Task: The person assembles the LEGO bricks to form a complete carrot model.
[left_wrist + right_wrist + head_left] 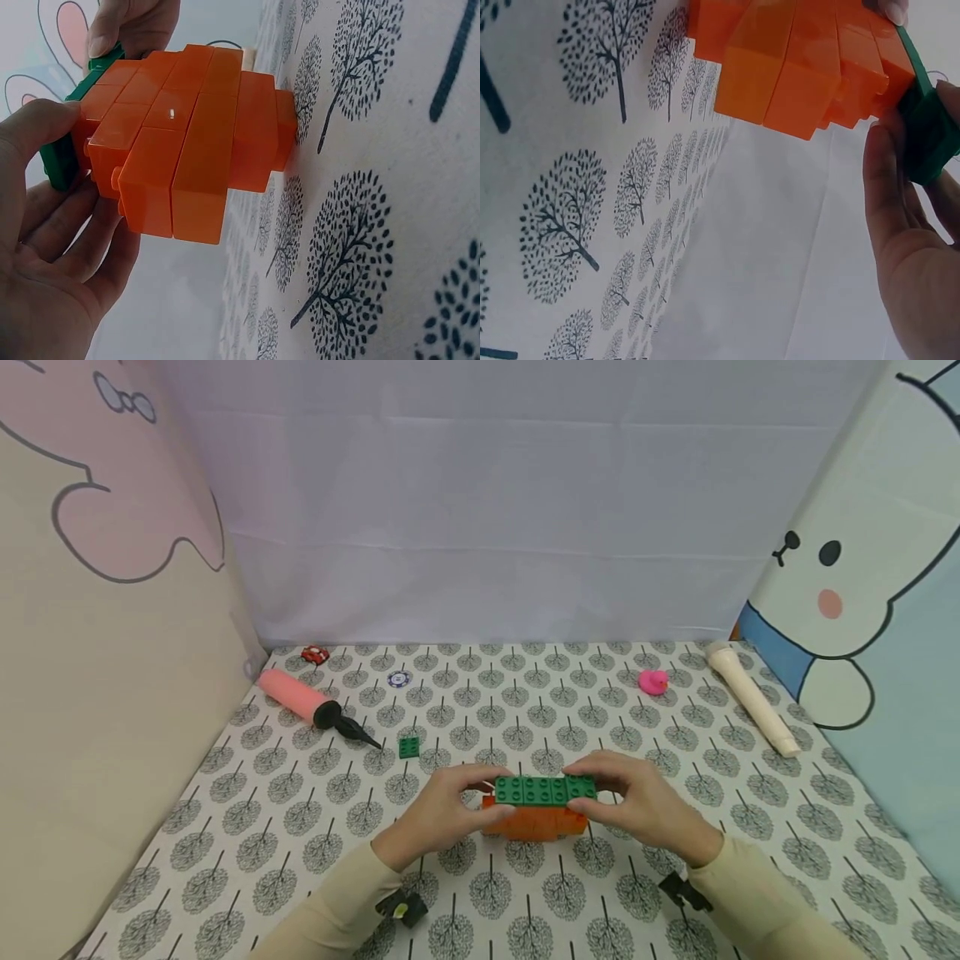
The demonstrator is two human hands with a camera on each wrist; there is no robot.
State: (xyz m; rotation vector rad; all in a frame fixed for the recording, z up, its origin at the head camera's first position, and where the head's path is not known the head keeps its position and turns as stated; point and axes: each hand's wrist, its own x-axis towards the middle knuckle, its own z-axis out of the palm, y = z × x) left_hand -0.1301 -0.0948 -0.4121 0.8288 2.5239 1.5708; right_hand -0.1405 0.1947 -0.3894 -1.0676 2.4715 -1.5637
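Observation:
An orange toy-brick structure point(534, 825), stepped and widest about its middle, stands on the tree-print cloth in front of me. Along its top runs a row of green bricks point(536, 791), studs up. My left hand point(448, 806) pinches the left end of that row, thumb on the near side and fingers behind. At the other end, my right hand point(647, 797) holds the last green brick point(928, 139) between thumb and fingers. This brick juts past the orange bricks point(810, 64), its hollow underside showing in the right wrist view.
A loose green brick point(408, 747) lies left of the hands, near a pink-and-black pump point(300, 697). Farther back are a red toy car point(315, 654), a poker chip point(399, 679) and a pink duck point(653, 682). A cream flashlight-shaped cylinder point(752, 697) lies right.

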